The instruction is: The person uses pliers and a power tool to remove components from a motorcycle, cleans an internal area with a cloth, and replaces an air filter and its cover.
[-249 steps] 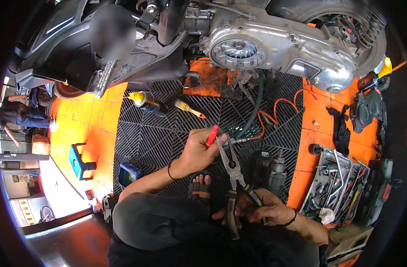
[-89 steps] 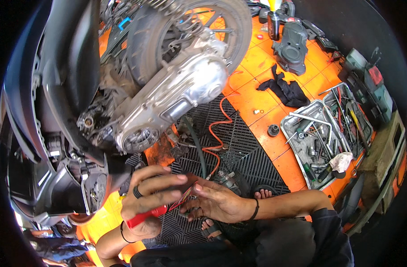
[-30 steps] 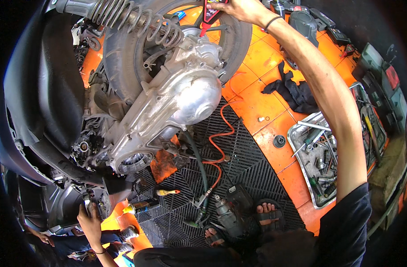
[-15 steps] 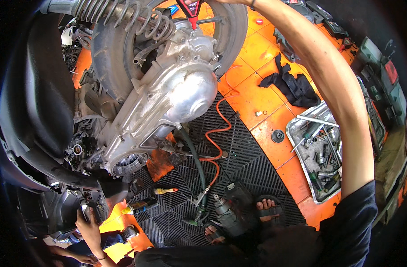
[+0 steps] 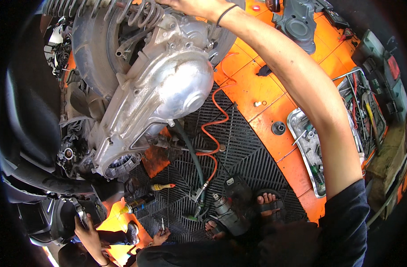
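My right arm stretches up to my right hand (image 5: pixel 192 10) at the top edge, beside the rear coil spring (image 5: pixel 139 11) and above the silver transmission casing (image 5: pixel 181 84); its fingertips and anything in them are mostly out of frame. At lower left my left hand (image 5: pixel 85 233) has its fingers round a silver footrest (image 5: pixel 81 212) on the scooter's black bodywork (image 5: pixel 30 111). The rear tyre (image 5: pixel 90 49) stands behind the casing.
Metal tool trays (image 5: pixel 303 142), a black cover (image 5: pixel 297 31) and a dark case (image 5: pixel 381 75) sit at right. On the ribbed mat (image 5: pixel 239 147) lie a coiled orange hose (image 5: pixel 214 129), brush (image 5: pixel 163 187), can (image 5: pixel 137 202) and power tool (image 5: pixel 230 213). A co-worker's hand (image 5: pixel 160 237) holds a small tool.
The pliers have left my hands. My left hand moved onto the footrest; my right rose with a red bottle, which has since slipped from view. A co-worker's hand has appeared at the bottom.
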